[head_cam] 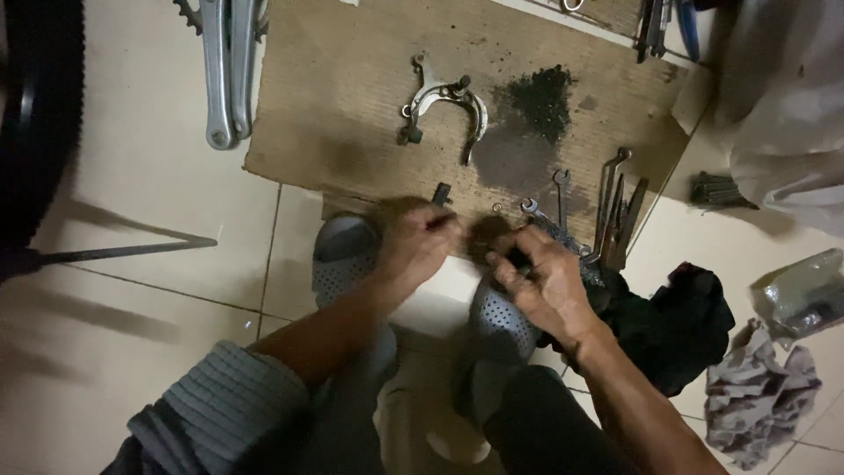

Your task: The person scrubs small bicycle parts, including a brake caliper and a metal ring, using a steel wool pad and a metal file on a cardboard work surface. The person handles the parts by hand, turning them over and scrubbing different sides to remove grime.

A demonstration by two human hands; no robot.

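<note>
My left hand [420, 242] is closed around a small dark metal part [441, 193] that sticks up past my fingers at the near edge of a cardboard sheet [352, 97]. Beside it, my right hand [541, 273] pinches another small dark piece [517, 258] between thumb and fingers. Both hands hover just above my grey perforated clogs [345, 255]. A curved metal brake caliper [442, 101] lies on the cardboard farther away. Several spanners [611, 207] lie fanned out to the right of my right hand.
A dark greasy patch [538, 101] stains the cardboard. Silver crank arms [224, 70] lie at the top left, and a black tyre [40, 114] stands at the far left. A black cloth [677, 321] and a grey rag [756, 396] lie on the tiles at right.
</note>
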